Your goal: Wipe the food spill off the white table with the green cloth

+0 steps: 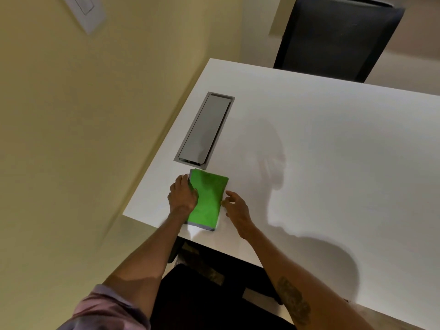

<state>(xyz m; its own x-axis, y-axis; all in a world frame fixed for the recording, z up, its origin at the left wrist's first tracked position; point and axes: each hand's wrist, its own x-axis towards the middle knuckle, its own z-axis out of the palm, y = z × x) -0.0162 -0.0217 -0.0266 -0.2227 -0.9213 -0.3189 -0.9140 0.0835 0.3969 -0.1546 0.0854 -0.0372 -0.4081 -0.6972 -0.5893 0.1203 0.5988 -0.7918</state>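
Green cloth point(208, 198), folded into a neat rectangle with a grey hem showing at the near end, lying flat on the white table point(333, 151) close to the near edge and toward the left corner. Far end of the cloth just short of a grey metal hatch point(204, 129) sunk into the tabletop, apart from it by a thin strip of white. Left hand point(182, 195) resting on the left long edge of the cloth, palm down, thumb lying over the green surface, fingers curled along the side toward the far corner; whether actually gripping the fold or only pressing on it, cannot tell. Right hand point(235, 208) at the right long edge, fingers loosely spread and slightly bent, fingertips at or just touching the cloth's border, nothing held between them. Both forearms bare, reaching in from the bottom; a pinkish sleeve point(104, 310) rolled up above the left elbow, a dark tattoo point(295, 301) on the right forearm. No spill distinguishable on the white surface around the cloth. Soft shadows of a head and shoulders falling across the tabletop to the right of the hands. Black chair point(338, 36) standing at the far side of the table, back toward the camera. Pale yellow wall point(83, 127) to the left, carrying a white switch plate point(84, 10) near the top corner. Dark floor or clothing below the table's near edge, blurred.
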